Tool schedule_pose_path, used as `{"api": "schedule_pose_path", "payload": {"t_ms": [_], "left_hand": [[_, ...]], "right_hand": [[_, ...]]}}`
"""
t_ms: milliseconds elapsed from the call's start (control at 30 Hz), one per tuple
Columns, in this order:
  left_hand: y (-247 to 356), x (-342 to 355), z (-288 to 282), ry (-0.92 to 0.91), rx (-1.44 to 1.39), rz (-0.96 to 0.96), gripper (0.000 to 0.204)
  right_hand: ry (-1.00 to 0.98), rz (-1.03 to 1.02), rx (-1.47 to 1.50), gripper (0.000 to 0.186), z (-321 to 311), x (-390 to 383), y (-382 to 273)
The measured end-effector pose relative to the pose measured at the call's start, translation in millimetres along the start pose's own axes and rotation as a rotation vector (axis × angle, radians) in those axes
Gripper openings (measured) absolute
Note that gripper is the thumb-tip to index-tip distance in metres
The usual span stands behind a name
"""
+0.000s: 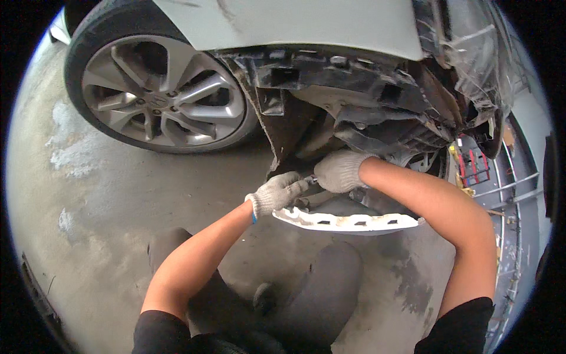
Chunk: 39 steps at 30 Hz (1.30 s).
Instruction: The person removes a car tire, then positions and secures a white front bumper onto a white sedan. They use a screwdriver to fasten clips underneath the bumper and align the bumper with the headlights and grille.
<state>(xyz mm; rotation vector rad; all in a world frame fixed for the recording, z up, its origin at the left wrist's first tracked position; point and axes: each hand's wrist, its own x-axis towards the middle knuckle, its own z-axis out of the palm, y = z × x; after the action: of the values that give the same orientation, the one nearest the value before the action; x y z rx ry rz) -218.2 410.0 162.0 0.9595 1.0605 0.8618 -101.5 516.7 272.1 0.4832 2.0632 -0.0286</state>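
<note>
My left hand [278, 192], in an off-white knit glove, is low under the car's front corner, fingers curled by a small metal piece [311, 180] too small to name. My right hand [341, 171], gloved alike, is closed beside it, its fingertips largely hidden. Just below them lies a curved white plastic piece [348, 222] with rectangular slots, one end near my left hand, the other beside my right forearm. Above my hands hang dark, dirty underbody panels [383, 130] and a black slotted bracket [283, 74] along the lower edge of a pale body panel [295, 20].
An alloy wheel [156, 94] stands at upper left on stained concrete floor [100, 206]. Torn translucent plastic [477, 59] hangs at upper right. Beyond, at the right rim, are a red metal rack [473, 165] and pale rails [513, 194]. My bent knees are below.
</note>
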Motion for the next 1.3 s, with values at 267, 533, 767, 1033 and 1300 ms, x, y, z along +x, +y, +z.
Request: {"api": "schedule_pose_path", "payload": {"t_ms": [267, 533, 767, 1033, 1300], "left_hand": [[-33.5, 54.1, -2.7, -0.129, 0.571, 0.538, 0.031], [-39.4, 57.5, -5.2, -0.013, 0.066, 0.316, 0.025], [-72.0, 98.0, 0.4, -0.053, -0.178, 0.189, 0.032], [-83.7, 71.2, 20.1, 0.001, -0.278, 0.451, 0.031], [-94.5, 83.5, 27.4, 0.043, -0.476, 0.381, 0.026]], "right_hand": [[0.069, 0.152, 0.043, 0.033, 13.5, -26.3, -5.0], [0.194, 0.224, 0.008, 0.030, 12.8, -17.5, -9.5], [0.062, 0.356, -0.072, 0.026, -6.4, -47.2, -40.5], [0.279, 0.483, -0.060, 0.023, 4.2, -52.8, -34.1], [0.259, 0.274, -0.067, 0.028, 20.0, -25.4, -15.0]]}}
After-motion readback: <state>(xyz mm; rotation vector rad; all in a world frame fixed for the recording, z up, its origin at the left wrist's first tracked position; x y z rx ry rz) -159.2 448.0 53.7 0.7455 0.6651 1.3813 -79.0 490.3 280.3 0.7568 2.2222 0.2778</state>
